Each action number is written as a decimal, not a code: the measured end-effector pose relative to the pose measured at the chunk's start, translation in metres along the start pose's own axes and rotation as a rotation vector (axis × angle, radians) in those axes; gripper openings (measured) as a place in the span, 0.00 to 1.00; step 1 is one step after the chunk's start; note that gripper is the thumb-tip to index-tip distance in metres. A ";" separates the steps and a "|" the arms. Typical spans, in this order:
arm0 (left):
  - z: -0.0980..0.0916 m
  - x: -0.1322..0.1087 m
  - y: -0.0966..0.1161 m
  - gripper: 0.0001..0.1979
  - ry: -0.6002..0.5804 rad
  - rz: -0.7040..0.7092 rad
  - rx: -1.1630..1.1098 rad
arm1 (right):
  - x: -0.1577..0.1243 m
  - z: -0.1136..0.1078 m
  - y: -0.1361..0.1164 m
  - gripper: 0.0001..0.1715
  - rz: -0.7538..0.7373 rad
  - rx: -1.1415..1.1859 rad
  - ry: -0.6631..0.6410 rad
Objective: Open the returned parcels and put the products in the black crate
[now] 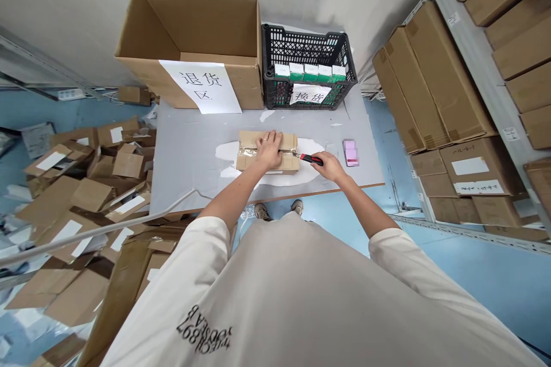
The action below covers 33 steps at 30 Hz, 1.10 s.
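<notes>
Beige shirt (293, 287) with black print fills the bottom, two shoes (279, 209) showing past its hem. Both arms reach to the middle of the grey tabletop (193, 143), nearer its front edge, where a small flat cardboard parcel (247, 140) lies on a patch of worn white. Left hand (269, 149) lies flat on the parcel top, fingers spread, pressing it down. Right hand (331, 166) is closed round the red-and-black handle of a utility knife (310, 158), blade tip at the parcel's right end, on the glossy clear tape along the seam.

Progress, judged: cut looks barely begun; flaps closed, tape intact across most of the seam, whole length left to slit.

Pink paper pad (350, 152) sits near the right edge. Far edge: big open brown carton (193, 28), matte corrugated, with a white handwritten sign (204, 86) on its front at the left; black lattice plastic crate (307, 46) holding a row of green-and-white cartons (310, 71) at the right. Floor at left carries a heap of flattened boxes (86, 195). Metal shelf at right carries stacked cartons (430, 86).
</notes>
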<state>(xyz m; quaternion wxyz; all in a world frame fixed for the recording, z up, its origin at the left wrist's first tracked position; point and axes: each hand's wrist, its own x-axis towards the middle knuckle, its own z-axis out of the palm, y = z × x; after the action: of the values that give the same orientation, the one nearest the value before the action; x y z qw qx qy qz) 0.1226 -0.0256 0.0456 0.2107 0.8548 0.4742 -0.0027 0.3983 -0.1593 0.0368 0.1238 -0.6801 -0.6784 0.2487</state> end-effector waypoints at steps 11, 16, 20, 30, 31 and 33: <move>0.020 -0.017 0.001 0.38 0.071 0.016 0.016 | -0.003 0.006 0.002 0.18 0.004 -0.009 0.013; 0.028 -0.017 -0.002 0.33 0.171 -0.042 -0.059 | -0.003 0.010 0.008 0.17 -0.024 0.003 0.060; 0.036 -0.016 -0.003 0.31 0.257 -0.109 -0.102 | -0.001 0.014 0.009 0.17 -0.045 -0.020 0.106; 0.040 -0.014 -0.006 0.28 0.297 -0.137 -0.140 | 0.004 0.026 0.008 0.20 -0.016 -0.057 0.151; 0.040 -0.014 -0.006 0.29 0.297 -0.136 -0.139 | 0.004 0.027 0.010 0.21 -0.008 -0.050 0.156; 0.042 -0.014 -0.007 0.29 0.296 -0.133 -0.139 | 0.003 0.029 0.013 0.21 0.006 -0.028 0.164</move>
<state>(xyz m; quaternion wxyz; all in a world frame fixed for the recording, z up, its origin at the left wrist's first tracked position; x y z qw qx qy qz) 0.1169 -0.0489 0.0081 0.1966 0.7960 0.5546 0.1422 0.3949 -0.1616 0.0048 0.1687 -0.7020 -0.6673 0.1828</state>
